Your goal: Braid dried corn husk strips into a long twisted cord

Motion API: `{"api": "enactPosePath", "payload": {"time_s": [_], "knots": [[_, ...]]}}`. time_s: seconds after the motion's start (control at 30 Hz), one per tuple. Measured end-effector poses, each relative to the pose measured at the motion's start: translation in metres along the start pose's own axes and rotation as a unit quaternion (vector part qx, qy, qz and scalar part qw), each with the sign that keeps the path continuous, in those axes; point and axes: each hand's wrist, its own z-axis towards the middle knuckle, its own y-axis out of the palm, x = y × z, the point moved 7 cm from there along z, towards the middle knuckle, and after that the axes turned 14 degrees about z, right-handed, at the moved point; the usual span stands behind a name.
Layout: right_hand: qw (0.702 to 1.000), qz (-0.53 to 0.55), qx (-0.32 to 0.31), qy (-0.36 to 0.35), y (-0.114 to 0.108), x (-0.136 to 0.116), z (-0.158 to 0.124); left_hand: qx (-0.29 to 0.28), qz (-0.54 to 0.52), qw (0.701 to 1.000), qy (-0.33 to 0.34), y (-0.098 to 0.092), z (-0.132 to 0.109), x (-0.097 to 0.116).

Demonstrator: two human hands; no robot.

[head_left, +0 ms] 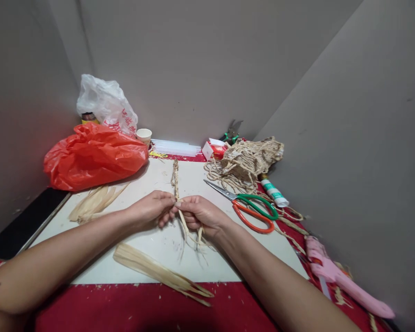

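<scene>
A thin braid of dried husk (176, 179) runs lengthwise over the white board (228, 258), its loose strand ends fanning toward me. My left hand (156, 210) pinches the braid at its near end. From the other side, my right hand (201, 214) grips the same spot, thumb and forefinger pressed together, with frayed strands hanging below it. In front of my hands lies a split piece of dried husk (155, 269), reaching over the board's front edge. More husk strips (93, 203) rest to the left of my left hand.
Scissors (242, 199) lie right of my right hand, beside a heap of braided cord (249, 161). A pink glue gun (342, 276) is at the right edge. A red plastic bag (93, 159), a paper cup (144, 136) and clear sticks (176, 147) stand behind.
</scene>
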Motion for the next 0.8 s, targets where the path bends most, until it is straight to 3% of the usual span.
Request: {"api": "enactPosePath", "payload": {"time_s": [0.07,0.2,0.33,0.47,0.6,0.8], "knots": [[0.999,-0.036,-0.001,-0.003,-0.002,-0.002,-0.001,-0.026,-0.011,1.000,-0.014,0.006,0.001,-0.002],[0.984,-0.175,0.009,-0.027,-0.008,-0.009,-0.002,-0.004,0.036,0.999,-0.004,0.000,0.002,0.000],[0.940,-0.328,0.032,-0.092,-0.009,-0.016,-0.002,-0.007,0.049,0.999,-0.022,-0.001,0.002,-0.002],[0.887,-0.435,0.072,-0.136,-0.005,-0.020,-0.005,-0.045,0.002,0.997,-0.065,0.007,-0.001,-0.008],[0.843,-0.501,0.077,-0.179,0.002,-0.025,-0.010,-0.086,-0.059,0.991,-0.087,0.012,-0.004,-0.010],[0.822,-0.534,0.065,-0.187,0.004,-0.026,-0.012,-0.095,-0.062,0.991,-0.070,0.012,-0.002,-0.010]]}}
